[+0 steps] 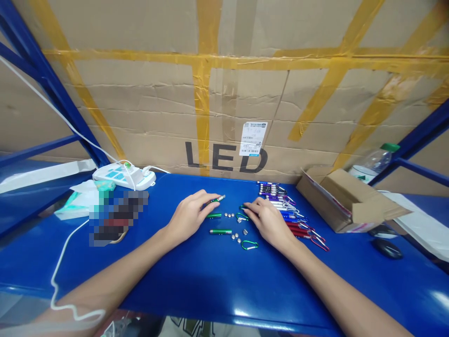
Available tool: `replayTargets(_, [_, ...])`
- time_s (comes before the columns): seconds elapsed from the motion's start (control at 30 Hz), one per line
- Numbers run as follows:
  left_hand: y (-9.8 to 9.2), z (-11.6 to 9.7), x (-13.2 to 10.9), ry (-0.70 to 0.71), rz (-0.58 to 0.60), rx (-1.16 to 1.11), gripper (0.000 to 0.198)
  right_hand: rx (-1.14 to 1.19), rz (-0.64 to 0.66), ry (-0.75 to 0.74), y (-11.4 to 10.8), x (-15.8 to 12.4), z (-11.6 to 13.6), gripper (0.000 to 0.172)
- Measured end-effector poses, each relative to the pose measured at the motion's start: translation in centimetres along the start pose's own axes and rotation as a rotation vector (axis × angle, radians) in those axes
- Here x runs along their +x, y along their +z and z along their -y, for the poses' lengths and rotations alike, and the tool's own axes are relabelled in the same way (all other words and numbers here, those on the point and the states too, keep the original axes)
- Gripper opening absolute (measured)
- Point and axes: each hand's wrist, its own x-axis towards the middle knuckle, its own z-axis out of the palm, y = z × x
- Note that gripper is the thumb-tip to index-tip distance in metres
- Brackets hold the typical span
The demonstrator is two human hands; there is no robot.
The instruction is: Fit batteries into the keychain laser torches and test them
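My left hand (pixel 191 213) pinches a small green metal tube (pixel 218 199) whose silver end points up to the right. With thumb and fingers closed, my right hand (pixel 270 220) grips a green carabiner (pixel 242 207), mostly covered by the fingertips. Between the hands, a second green tube (pixel 213 216) lies partly behind my left fingers, and a third green tube (pixel 220 231) lies nearer me. Small silver button cells (pixel 236 238) are scattered beside them, along with a silver end cap (pixel 245 231). Two more green carabiners rest there, one (pixel 249 245) nearest me and another (pixel 242 216) by my right fingertips.
Rows of red penlights (pixel 298 229), plus blue, silver and purple ones, lie right of my right hand. Farther right are an open cardboard box (pixel 351 199) and a black mouse (pixel 387 248). At left stand a white power strip (pixel 119 176) and a tissue pack (pixel 75 201).
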Motion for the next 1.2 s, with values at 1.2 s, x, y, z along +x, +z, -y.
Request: replayTargets(1.2, [0.5,-1.4,0.0,0.169,0.034,-0.079,0.023,0.877,0.081,0.121,-1.7,0.5,4.4,0.035])
